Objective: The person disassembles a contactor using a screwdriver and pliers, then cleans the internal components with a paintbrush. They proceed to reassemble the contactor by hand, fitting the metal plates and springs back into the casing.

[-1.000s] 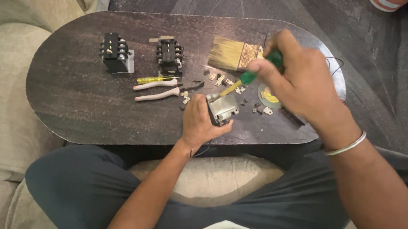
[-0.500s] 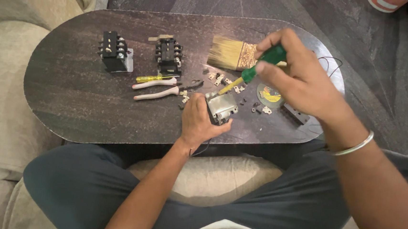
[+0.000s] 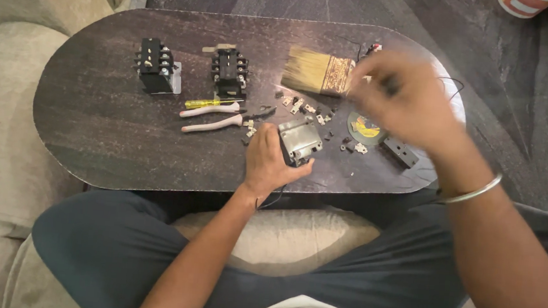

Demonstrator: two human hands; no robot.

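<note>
My left hand (image 3: 267, 160) grips the grey metal part (image 3: 299, 141) near the table's (image 3: 95, 135) front edge, fingers curled round its left side and thumb under its near corner. My right hand (image 3: 406, 99) hangs blurred at two o'clock from the part, well apart from it; I cannot tell whether it is spread or pinching anything. The brush (image 3: 318, 72) lies at twelve o'clock from the part, small screws (image 3: 303, 106) between them. Pliers (image 3: 215, 118) and a yellow screwdriver (image 3: 210, 104) lie at ten o'clock, two black blocks (image 3: 228, 72) beyond.
</note>
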